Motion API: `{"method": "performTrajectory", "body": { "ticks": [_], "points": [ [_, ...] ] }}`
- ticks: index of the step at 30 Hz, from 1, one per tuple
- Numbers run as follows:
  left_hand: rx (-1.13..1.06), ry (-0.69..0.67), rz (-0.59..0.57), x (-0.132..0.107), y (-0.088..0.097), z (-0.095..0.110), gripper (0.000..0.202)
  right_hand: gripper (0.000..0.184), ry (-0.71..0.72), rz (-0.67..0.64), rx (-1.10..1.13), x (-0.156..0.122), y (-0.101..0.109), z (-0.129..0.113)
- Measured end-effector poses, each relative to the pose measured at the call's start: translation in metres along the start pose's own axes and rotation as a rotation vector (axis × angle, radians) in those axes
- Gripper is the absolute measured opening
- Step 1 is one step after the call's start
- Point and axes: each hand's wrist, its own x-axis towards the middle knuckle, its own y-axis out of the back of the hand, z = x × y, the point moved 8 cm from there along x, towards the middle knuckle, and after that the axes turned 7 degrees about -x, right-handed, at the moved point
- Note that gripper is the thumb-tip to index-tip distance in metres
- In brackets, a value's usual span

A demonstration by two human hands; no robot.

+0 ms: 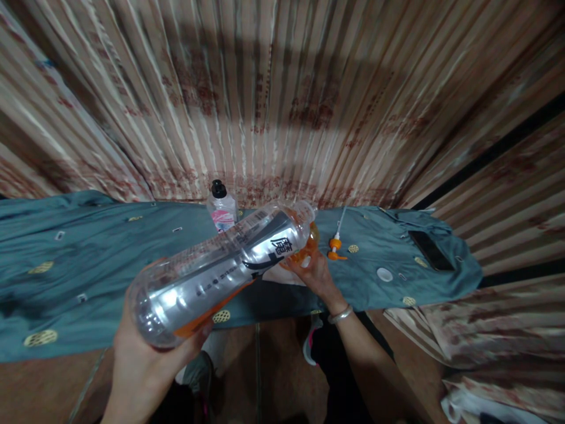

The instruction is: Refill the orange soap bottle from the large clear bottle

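Note:
My left hand (152,347) is wrapped round the base of a large clear plastic bottle (229,265) with a silver label. The bottle is tilted, its base towards me and its uncapped-looking neck (305,211) up and to the right. An orange strip shows along its underside; whether that is label or liquid I cannot tell. Behind the neck, my right hand (314,274) grips an orange see-through bottle (311,237), mostly hidden by the larger one. Whether the two mouths touch is not visible. An orange pump top (335,246) with a thin tube lies to the right of that hand.
A clear bottle with a black cap (219,189) stands behind the large bottle. A white round cap (384,274) and a dark phone (430,250) lie on the right of the green cloth (119,259). Patterned curtains (273,106) hang close behind the table.

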Motion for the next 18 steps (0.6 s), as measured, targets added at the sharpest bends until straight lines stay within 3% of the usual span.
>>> {"method": "performTrajectory", "body": {
  "ticks": [13, 18],
  "points": [
    [-0.052, 0.082, 0.023, -0.004, 0.004, -0.016, 0.094, 0.078, -0.038, -0.022, -0.042, 0.000, 0.001, 0.005],
    [-0.026, 0.024, 0.013, -0.004, 0.004, -0.008, 0.089, 0.080, -0.056, -0.028, -0.053, 0.001, 0.002, 0.006]
  ]
}}
